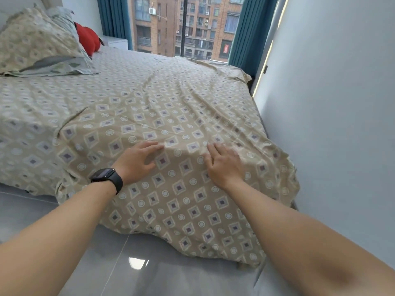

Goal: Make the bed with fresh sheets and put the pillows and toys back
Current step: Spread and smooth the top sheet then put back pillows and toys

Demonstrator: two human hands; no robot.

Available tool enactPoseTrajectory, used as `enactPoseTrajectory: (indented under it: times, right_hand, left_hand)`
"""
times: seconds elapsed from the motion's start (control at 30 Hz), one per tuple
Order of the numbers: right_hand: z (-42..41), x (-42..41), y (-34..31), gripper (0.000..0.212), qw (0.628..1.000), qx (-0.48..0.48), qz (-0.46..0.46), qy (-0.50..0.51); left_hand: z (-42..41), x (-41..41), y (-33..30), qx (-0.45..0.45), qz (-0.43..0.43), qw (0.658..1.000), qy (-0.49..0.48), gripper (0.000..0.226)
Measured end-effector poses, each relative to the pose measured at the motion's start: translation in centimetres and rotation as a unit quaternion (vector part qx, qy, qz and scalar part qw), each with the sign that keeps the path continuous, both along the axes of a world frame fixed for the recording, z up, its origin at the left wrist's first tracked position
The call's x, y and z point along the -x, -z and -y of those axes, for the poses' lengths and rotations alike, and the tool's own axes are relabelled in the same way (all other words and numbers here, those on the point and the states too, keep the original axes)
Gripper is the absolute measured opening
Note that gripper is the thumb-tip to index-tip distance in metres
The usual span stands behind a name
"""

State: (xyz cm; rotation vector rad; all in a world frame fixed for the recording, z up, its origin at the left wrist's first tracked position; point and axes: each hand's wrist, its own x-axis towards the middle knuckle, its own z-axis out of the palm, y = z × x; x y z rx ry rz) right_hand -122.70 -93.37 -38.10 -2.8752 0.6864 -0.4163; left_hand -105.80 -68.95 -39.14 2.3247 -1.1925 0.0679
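Far up and left of both hands: patterned pillows (36,39) with a red toy (88,38) just beyond. Left hand (136,160), black watch (106,178) at wrist, reaching forward, fingers spread and relaxed, resting flat on tan diamond-print sheet (171,116) at bed's foot corner. Close beside it to the right, right hand (223,165), palm down, fingers straight, pressing same sheet.

A home bedroom: bed (149,92), pillows (36,41), curtained window (186,24)
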Motion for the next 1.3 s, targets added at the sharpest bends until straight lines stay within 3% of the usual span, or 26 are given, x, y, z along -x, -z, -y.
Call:
enactPoseTrajectory:
  times: [0.07, 0.23, 0.37, 0.5, 0.57, 0.63, 0.73, 0.8, 0.93, 1.13, 1.3]
  right_hand:
    - [1.1, 0.6, -0.2, 0.064, 1.000, -0.012, -0.011, -0.010]
    - [9.0, 4.6, -0.2, 0.070, 0.990, -0.049, -0.010, 0.132]
    - [10.7, 5.6, 0.5, 0.067, 0.975, -0.143, 0.016, 0.169]
    - [9.5, 5.3, -0.6, 0.062, 0.979, -0.013, -0.022, 0.202]
    - [7.7, 4.4, -1.6, 0.056, 0.989, 0.046, 0.004, 0.138]
    - [4.4, 2.9, -2.3, 0.048, 0.999, 0.042, 0.017, -0.007]
    - [-2.0, -1.2, -2.3, 0.043, 0.978, 0.107, -0.018, -0.179]
    - [-5.5, -4.4, -1.9, 0.032, 0.964, 0.154, -0.001, -0.217]
    - [-8.8, -8.5, -2.0, 0.018, 0.958, 0.188, 0.038, -0.215]
    - [-8.0, -9.5, -0.6, 0.010, 0.964, 0.127, 0.132, -0.191]
    - [-7.5, -10.6, -0.9, 0.009, 0.968, 0.135, 0.100, -0.187]
  left_hand:
    - [-0.5, -0.6, -0.2, -0.002, -0.005, 1.000, -0.003, 0.063]
    - [0.9, -0.1, -1.3, 0.002, 0.002, 1.000, -0.023, 0.051]
    - [1.3, 0.1, -2.0, -0.018, -0.019, 0.999, -0.041, 0.046]
    - [1.5, 0.2, -2.1, -0.019, -0.014, 0.999, -0.044, 0.044]
    - [1.4, 0.6, -2.1, -0.011, -0.003, 0.999, -0.051, 0.045]
    - [1.3, 1.1, -1.9, -0.009, 0.006, 0.998, -0.060, 0.048]
    - [0.4, 0.8, -1.5, 0.008, -0.010, 0.996, -0.084, 0.048]
    - [-0.4, 0.1, -1.4, 0.025, -0.002, 0.991, -0.131, 0.045]
    - [-2.9, -1.9, -1.4, 0.013, 0.044, 0.972, -0.230, 0.042]
    - [-5.4, -5.5, -0.7, 0.056, 0.055, 0.958, -0.275, 0.023]
    - [-4.8, -5.7, -0.2, 0.087, 0.086, 0.947, -0.296, 0.010]
